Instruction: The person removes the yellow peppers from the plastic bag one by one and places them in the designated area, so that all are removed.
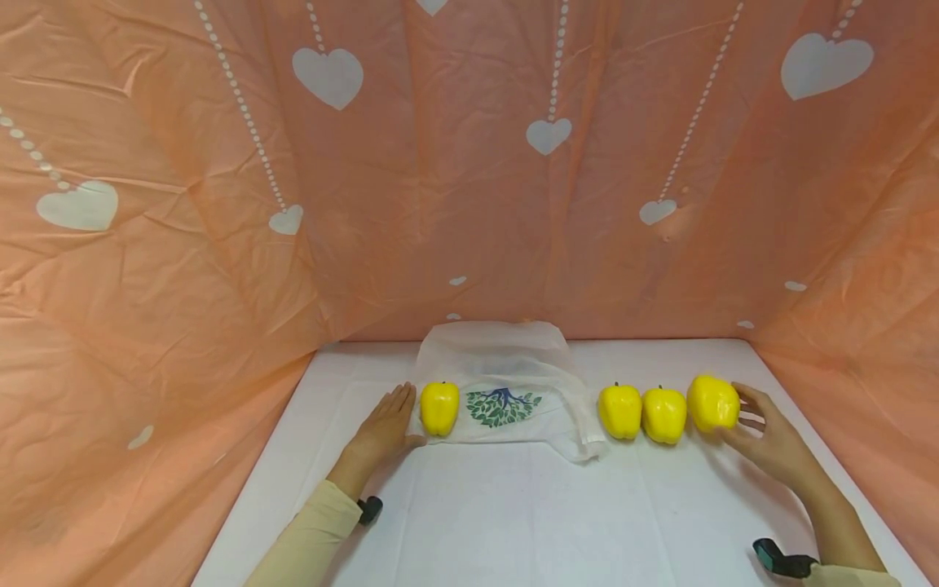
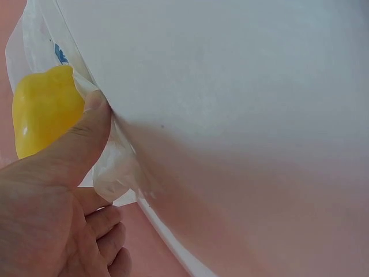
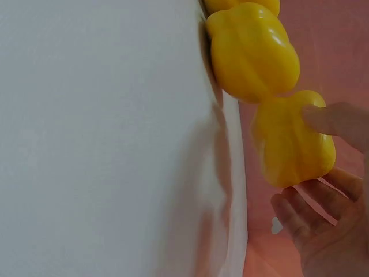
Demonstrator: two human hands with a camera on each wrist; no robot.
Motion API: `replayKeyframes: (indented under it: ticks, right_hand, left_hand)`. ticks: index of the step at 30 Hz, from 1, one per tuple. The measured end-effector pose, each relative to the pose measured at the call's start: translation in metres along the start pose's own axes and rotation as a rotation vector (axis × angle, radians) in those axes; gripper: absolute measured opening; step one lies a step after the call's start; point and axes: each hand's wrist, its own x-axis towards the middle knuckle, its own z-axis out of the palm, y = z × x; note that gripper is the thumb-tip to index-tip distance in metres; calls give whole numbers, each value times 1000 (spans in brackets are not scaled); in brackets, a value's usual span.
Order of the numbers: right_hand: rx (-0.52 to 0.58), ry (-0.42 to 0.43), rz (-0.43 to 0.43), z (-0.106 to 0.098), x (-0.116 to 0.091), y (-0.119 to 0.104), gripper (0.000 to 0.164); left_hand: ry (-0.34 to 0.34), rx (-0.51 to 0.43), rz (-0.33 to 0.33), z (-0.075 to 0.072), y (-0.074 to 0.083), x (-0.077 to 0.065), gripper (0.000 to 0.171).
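A thin white plastic bag (image 1: 565,424) with a printed tree lies flat toward the back of the table. On its left end sits a yellow bell pepper (image 1: 439,408), also visible in the left wrist view. My left hand (image 1: 383,422) rests at the bag's left edge, its thumb touching the film near the front corner and its fingers extended beside the pepper. At the right, my right hand (image 1: 770,436) grips another yellow bell pepper (image 1: 713,403) between thumb and fingers. The right wrist view shows this pepper (image 3: 294,141) apart from the table, stem end hidden.
Two more yellow bell peppers, one (image 1: 619,411) next to the bag and another (image 1: 664,415) beside it, stand between the bag and my right hand. A white cloth covers the table (image 1: 513,522). Orange sheeting (image 1: 455,204) with white hearts hangs behind and at both sides.
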Motion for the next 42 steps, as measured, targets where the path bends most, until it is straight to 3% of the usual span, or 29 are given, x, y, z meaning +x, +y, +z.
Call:
replayKeyframes:
  ticks: [11,34,42]
  right_hand:
    - [8,-124,113,0,-1,9,93]
    - [73,-137,76,6,-1,16,94]
    - [73,-171,104,5,0,15,96]
  left_hand:
    - [-14,-15,-13,-1,2,0,93]
    - [-19,-6,-21,-2,3,-1,94]
    - [4,20,13,-1,0,1,92]
